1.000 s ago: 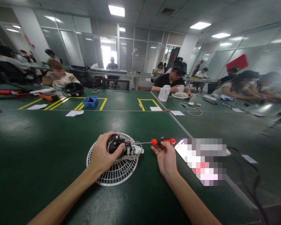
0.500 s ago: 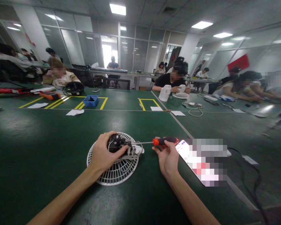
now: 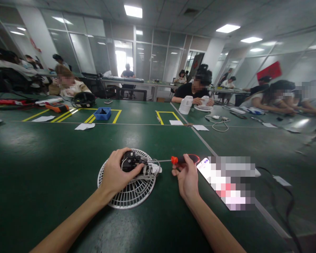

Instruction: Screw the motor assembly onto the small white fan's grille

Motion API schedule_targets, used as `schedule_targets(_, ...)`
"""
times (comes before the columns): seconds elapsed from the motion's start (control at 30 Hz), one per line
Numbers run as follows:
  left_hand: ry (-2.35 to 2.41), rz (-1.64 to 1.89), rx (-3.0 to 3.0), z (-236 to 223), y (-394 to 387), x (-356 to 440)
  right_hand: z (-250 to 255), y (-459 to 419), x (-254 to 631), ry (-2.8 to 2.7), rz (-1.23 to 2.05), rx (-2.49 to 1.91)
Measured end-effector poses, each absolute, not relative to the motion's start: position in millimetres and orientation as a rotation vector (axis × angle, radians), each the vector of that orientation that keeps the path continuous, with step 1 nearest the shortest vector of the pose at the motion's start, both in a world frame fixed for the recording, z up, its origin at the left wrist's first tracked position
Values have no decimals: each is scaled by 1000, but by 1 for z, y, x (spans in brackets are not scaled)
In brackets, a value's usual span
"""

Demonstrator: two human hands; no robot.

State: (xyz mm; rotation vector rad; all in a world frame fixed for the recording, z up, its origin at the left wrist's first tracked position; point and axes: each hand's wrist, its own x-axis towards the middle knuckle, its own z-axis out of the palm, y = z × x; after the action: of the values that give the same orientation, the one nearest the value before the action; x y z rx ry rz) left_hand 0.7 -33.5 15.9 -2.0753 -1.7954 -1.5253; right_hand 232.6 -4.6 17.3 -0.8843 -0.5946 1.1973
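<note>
A round white fan grille (image 3: 129,200) lies on the green table in front of me. On top of it sits a black fan motor (image 3: 129,161) with pale wires coiled around it and a white plastic part (image 3: 155,168) on its right. My left hand (image 3: 118,172) is wrapped around the motor, thumb across its front. My right hand (image 3: 187,175) grips a screwdriver (image 3: 183,159) with a red and black handle. The shaft lies level, pointing left, and its tip meets the right side of the motor; the exact contact spot is too small to make out.
A lit phone (image 3: 213,179), partly blurred, lies right of my right hand, with a dark cable (image 3: 287,189) beyond. Farther back are a blue bin (image 3: 102,113), paper slips (image 3: 84,126) and yellow tape outlines. Across the table a person (image 3: 197,88) handles white fan parts (image 3: 185,104).
My right hand's fingers have shifted and turned around the screwdriver handle, the hand moving slightly left. The left hand, motor and grille stay in place.
</note>
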Motion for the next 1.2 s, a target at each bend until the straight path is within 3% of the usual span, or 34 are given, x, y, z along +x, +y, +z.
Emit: schedule_targets(1.2,-1763,-1504,-2054,12,-33,-1,17,-4,235,-544,1219,-849)
